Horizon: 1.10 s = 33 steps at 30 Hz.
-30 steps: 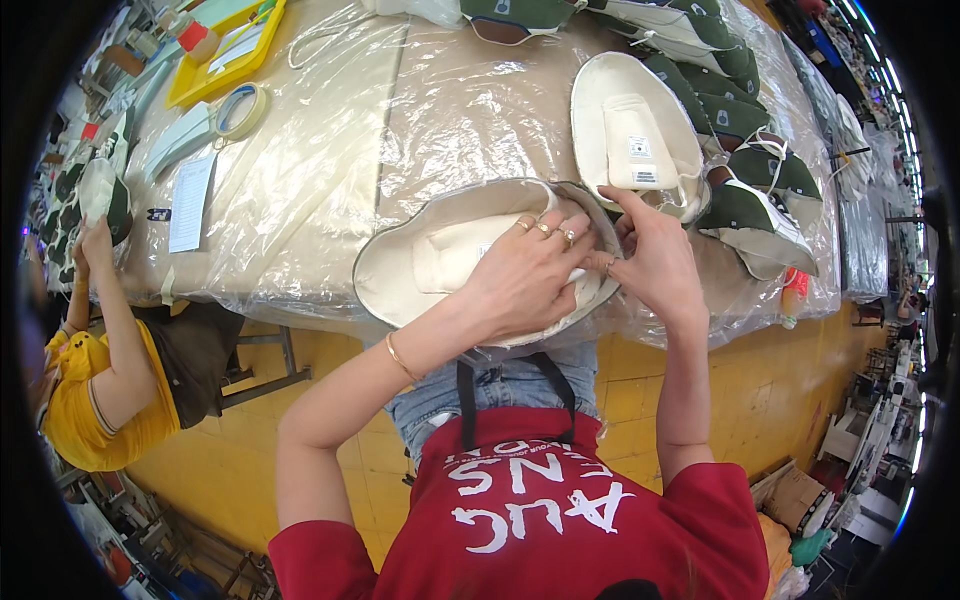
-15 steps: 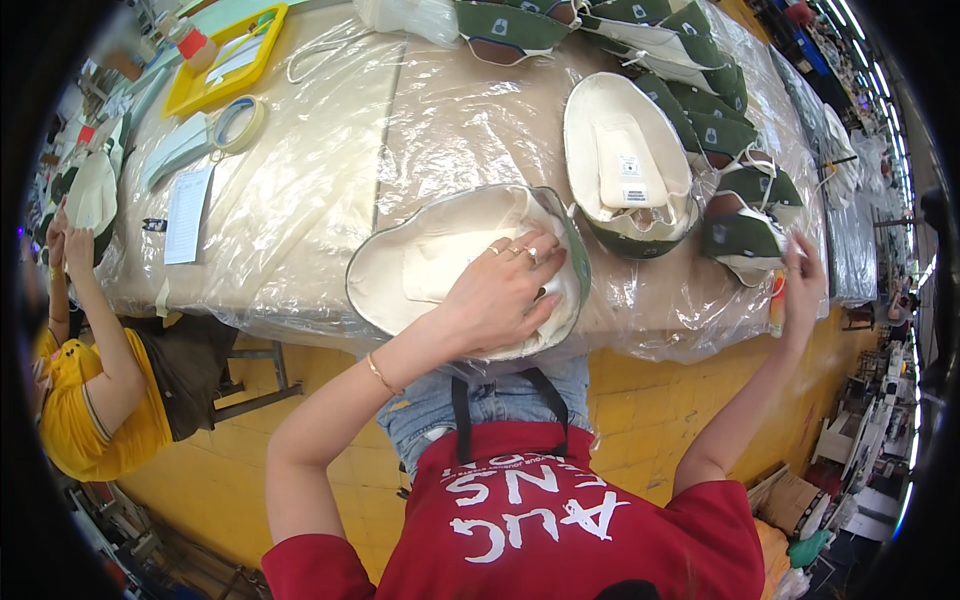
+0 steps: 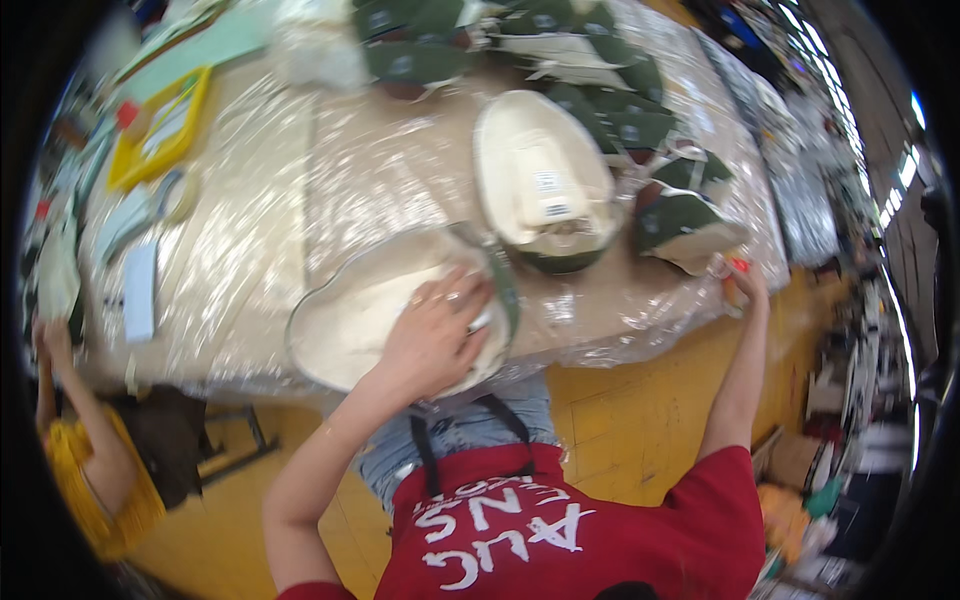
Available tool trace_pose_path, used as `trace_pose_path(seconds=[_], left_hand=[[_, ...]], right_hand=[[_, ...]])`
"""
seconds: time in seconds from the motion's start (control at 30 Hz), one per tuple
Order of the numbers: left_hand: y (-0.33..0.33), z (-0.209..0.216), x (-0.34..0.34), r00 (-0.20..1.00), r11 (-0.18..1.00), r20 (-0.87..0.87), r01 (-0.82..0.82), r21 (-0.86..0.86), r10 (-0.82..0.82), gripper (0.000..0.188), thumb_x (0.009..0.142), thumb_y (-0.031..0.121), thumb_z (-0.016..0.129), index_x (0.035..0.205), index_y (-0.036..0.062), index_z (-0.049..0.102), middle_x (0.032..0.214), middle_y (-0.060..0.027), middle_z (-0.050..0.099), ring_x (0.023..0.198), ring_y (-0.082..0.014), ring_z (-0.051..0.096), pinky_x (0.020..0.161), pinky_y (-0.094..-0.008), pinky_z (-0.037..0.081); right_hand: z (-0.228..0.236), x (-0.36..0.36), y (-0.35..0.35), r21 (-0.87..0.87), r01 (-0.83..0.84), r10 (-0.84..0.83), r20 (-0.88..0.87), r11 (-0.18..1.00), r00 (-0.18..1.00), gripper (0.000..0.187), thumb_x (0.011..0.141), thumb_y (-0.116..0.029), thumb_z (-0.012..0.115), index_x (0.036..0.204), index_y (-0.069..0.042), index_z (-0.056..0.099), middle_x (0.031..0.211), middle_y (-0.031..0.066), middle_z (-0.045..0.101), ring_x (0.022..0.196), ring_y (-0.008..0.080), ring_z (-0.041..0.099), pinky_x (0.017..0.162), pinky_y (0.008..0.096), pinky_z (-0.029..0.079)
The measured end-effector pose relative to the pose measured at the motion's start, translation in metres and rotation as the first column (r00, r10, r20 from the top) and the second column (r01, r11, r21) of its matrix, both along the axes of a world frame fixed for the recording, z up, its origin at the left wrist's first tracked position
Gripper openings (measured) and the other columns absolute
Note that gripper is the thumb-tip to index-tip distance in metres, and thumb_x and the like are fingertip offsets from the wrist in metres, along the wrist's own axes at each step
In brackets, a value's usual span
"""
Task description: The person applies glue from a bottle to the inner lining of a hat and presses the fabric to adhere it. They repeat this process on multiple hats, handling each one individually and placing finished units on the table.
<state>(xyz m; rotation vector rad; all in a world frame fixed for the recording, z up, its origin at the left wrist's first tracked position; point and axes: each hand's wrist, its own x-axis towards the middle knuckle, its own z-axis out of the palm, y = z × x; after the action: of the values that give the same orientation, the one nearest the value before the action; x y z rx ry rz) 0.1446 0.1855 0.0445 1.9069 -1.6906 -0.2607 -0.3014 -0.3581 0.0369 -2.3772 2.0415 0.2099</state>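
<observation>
An oval fabric shell [image 3: 350, 310], cream inside and green outside at its right end, lies open-side up by the table's near edge. My left hand [image 3: 440, 320] rests inside it on the lining, fingers stretched and somewhat apart. At the table's right front edge, my right hand [image 3: 750, 284] closes around a small red-topped item [image 3: 738, 267]; blur hides its exact kind. A green and cream fabric piece [image 3: 685, 228] lies just beyond that hand. Between my hands, farther back, sits another cream-lined oval shell [image 3: 545, 150] with a white label inside.
Several green fabric pieces [image 3: 620, 125] are heaped at the back right. Clear plastic sheeting [image 3: 250, 230] covers the table. At the left are a yellow tray [image 3: 125, 165], a tape roll [image 3: 178, 196] and a paper slip [image 3: 140, 290]. A co-worker in yellow [image 3: 110, 460] works at far left.
The whole view has shifted, so the table items appear farther left. My right hand has come down onto the red-topped item at the table edge. My left hand remains in the shell.
</observation>
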Motion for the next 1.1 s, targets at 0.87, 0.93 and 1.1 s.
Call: trace_pose_path(seconds=[0.87, 0.93, 1.1], left_hand=[[0.0, 0.002, 0.0, 1.0, 1.0, -0.012, 0.009, 0.023, -0.009, 0.044, 0.092, 0.022, 0.054, 0.13, 0.0005, 0.053, 0.137, -0.0171, 0.049, 0.133, -0.0335, 0.043, 0.107, -0.046, 0.033], [0.0, -0.002, 0.0, 1.0, 1.0, -0.013, -0.01, -0.008, 0.01, 0.045, 0.092, 0.023, 0.053, 0.131, 0.0003, 0.052, 0.137, -0.0161, 0.049, 0.132, -0.0328, 0.043, 0.108, -0.045, 0.033], [0.002, -0.011, -0.004, 0.999, 0.988, -0.003, -0.051, -0.146, 0.051, 0.046, 0.09, 0.023, 0.053, 0.129, -0.0008, 0.053, 0.129, -0.0152, 0.055, 0.128, -0.0307, 0.047, 0.104, -0.0432, 0.037]], right_hand=[[0.129, 0.114, 0.19, -0.018, -0.484, -0.227, 0.867, 0.875, -0.443, 0.077, 0.084, -0.044, 0.067, 0.137, 0.004, 0.039, 0.116, 0.0172, 0.055, 0.105, 0.0291, 0.057, 0.087, 0.0361, 0.055], [0.143, 0.171, 0.221, -0.186, -0.663, -0.238, 0.836, 0.725, -0.494, 0.084, 0.081, -0.041, 0.073, 0.139, 0.004, 0.035, 0.122, 0.0174, 0.051, 0.111, 0.0296, 0.053, 0.095, 0.0382, 0.051], [0.15, 0.311, 0.321, -0.199, -0.957, -0.542, 0.791, 0.211, -0.284, 0.093, 0.075, -0.046, 0.078, 0.139, 0.003, 0.032, 0.122, 0.0167, 0.049, 0.111, 0.0286, 0.052, 0.094, 0.0378, 0.05]])
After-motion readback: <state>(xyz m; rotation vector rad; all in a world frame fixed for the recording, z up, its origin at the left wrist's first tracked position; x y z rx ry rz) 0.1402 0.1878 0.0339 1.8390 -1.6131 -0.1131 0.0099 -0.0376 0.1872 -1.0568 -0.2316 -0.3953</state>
